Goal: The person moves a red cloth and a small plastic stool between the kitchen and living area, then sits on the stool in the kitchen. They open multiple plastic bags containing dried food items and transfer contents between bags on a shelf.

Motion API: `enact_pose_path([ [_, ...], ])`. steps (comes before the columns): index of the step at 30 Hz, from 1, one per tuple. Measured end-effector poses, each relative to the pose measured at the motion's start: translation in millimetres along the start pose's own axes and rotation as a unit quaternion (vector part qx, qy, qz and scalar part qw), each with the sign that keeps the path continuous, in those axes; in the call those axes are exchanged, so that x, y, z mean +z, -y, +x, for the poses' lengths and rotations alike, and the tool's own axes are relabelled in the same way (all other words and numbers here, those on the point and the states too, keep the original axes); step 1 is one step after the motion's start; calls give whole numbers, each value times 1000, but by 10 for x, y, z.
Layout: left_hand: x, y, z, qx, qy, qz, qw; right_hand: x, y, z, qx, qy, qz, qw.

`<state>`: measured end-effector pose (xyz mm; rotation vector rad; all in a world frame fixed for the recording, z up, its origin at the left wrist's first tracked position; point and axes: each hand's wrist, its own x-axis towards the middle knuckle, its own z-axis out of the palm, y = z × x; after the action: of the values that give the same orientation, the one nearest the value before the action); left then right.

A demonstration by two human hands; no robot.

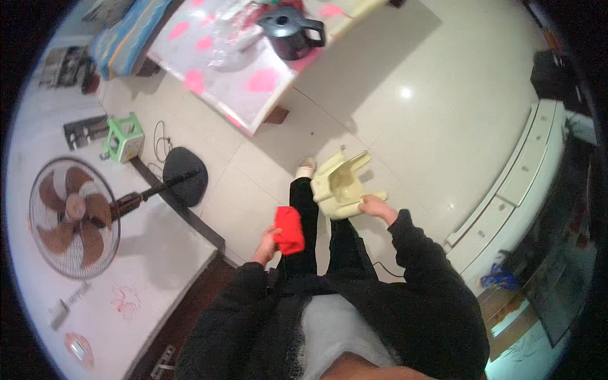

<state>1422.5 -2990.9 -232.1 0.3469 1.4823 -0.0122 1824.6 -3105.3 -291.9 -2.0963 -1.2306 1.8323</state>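
Though partly out of sight, left fingers (273, 232) on red cloth (291, 229).

In the head view, my left hand (266, 245) has its fingers around a bright red thing (290, 229), which seems to me a folded cloth. My right hand (378, 208) grips one leg of a pale yellow stool (342, 185); this stool is tilted, and I can see its hollow underside. Ahead stands a desk (223, 90) with a pink-spotted cover, and on it a dark kettle (290, 38). To the left I see a standing fan (75, 208), with a small green stool (124, 138) near it. At the right is a long pale cabinet (514, 180).
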Motion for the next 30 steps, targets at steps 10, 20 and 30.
enact_pose_path([
  [10,-1812,89,-987,211,-75,-481,848,139,2945,-546,-244,90,-16,965],
  [20,-2256,-1075,-881,226,30,-614,756,-445,5269,-532,-173,106,247,947],
  [30,-2606,-3145,-1131,306,164,-603,718,-889,6836,34,-288,63,450,843],
])
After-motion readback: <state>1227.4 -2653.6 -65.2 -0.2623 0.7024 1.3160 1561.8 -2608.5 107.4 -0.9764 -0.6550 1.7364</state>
